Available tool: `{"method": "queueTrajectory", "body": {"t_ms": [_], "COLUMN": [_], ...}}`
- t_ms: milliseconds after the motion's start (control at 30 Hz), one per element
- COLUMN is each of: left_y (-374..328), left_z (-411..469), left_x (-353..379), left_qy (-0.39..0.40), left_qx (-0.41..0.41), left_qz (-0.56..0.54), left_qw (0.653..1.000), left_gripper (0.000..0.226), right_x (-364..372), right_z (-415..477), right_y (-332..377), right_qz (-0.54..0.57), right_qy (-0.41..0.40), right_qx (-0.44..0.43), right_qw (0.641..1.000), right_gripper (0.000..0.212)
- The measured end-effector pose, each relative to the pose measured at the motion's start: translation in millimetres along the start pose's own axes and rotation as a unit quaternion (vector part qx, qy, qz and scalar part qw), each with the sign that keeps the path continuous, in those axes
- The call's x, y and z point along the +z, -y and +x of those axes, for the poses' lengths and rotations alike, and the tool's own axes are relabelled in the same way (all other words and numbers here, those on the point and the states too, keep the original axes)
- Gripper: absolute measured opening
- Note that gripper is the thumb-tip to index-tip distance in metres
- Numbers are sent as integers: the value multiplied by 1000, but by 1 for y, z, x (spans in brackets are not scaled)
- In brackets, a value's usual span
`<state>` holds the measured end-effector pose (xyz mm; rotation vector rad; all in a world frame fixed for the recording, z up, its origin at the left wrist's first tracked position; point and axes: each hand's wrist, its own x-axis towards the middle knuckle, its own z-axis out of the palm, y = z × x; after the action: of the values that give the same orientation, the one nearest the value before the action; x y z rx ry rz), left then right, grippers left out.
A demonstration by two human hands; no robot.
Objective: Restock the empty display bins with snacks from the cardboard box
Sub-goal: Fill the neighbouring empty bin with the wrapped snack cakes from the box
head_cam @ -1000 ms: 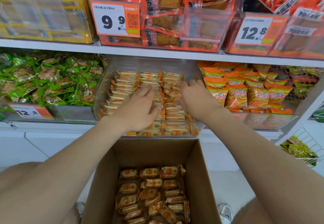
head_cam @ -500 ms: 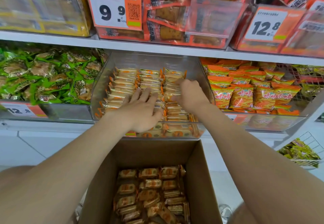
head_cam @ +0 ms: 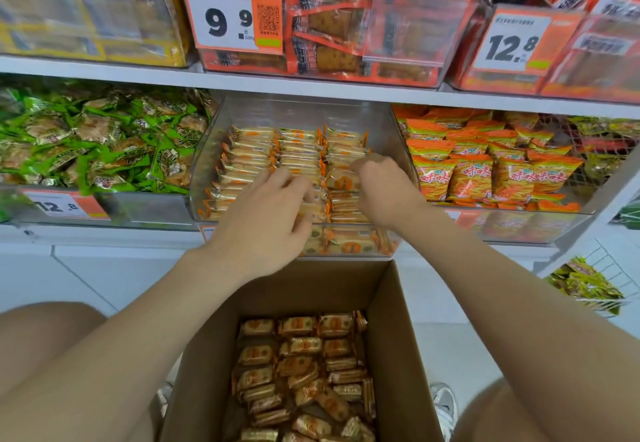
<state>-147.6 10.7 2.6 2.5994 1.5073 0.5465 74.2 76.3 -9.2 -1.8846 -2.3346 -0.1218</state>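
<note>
Here, the left hand (head_cam: 266,223) rests on snack packets (head_cam: 298,154) the right hand (head_cam: 384,192) grips.

This is a shop's snack aisle. White shelves (head_cam: 311,86) carry clear plastic bins (head_cam: 304,112) packed with wrapped snack packs (head_cam: 298,150). The bin fronts bear orange price tags reading 9.9 (head_cam: 235,15) and 12.8 (head_cam: 516,43), the first with a QR code (head_cam: 268,17). A cardboard box (head_cam: 391,320) of more packs stands below.
</note>
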Motion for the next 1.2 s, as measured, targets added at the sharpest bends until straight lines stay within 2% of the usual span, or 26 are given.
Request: {"method": "queueTrajectory", "body": {"t_ms": [67,133,167,233,300,367,400,500,533,600,667,767,900,967,1067,1200], "left_y": [-10,-16,-17,-16,-14,-7,-2,15,21,33,46,58,64,65,67,65], "left_z": [-17,-36,-45,-62,-78,-92,-99,-123,-131,-150,-166,-184,-195,-200,-206,-206], "left_x": [-6,-3,2,26,60,100,119,171,186,216,244,275,298,305,312,315], "left_qy": [-14,28,81,242,412,521,547,561,556,552,555,568,612,627,628,605], "left_qx": [3,-23,-42,-66,-74,-87,-97,-137,-151,-179,-197,-226,-235,-226,-209,-198], "left_qz": [-41,-85,-98,-68,2,42,43,9,0,-6,-10,-34,-39,-40,-18,8], "left_qw": [999,996,991,966,908,848,830,817,817,814,808,791,754,745,750,771], "left_gripper": [4,18,23,25,27,32,33,30,28,23,26,30,33,43,44,40], "right_x": [-12,-22,-22,-6,32,79,103,167,185,221,251,291,333,339,339,332], "right_z": [-25,-65,-87,-128,-159,-174,-179,-184,-187,-192,-195,-196,-205,-208,-211,-214], "right_y": [6,23,33,55,71,79,79,73,71,68,67,60,61,66,71,68], "right_qz": [53,162,207,243,197,126,101,86,99,122,129,112,29,27,60,220], "right_qy": [-86,-150,-141,-45,125,278,341,463,481,494,498,524,603,621,605,462], "right_qx": [-45,-102,-121,-125,-112,-99,-86,-39,-15,37,61,65,16,4,2,81], "right_qw": [994,970,961,961,966,947,931,881,871,860,855,842,797,783,794,855], "right_gripper": [44,28,20,10,4,8,10,6,3,19,23,29,62,68,66,52]}}
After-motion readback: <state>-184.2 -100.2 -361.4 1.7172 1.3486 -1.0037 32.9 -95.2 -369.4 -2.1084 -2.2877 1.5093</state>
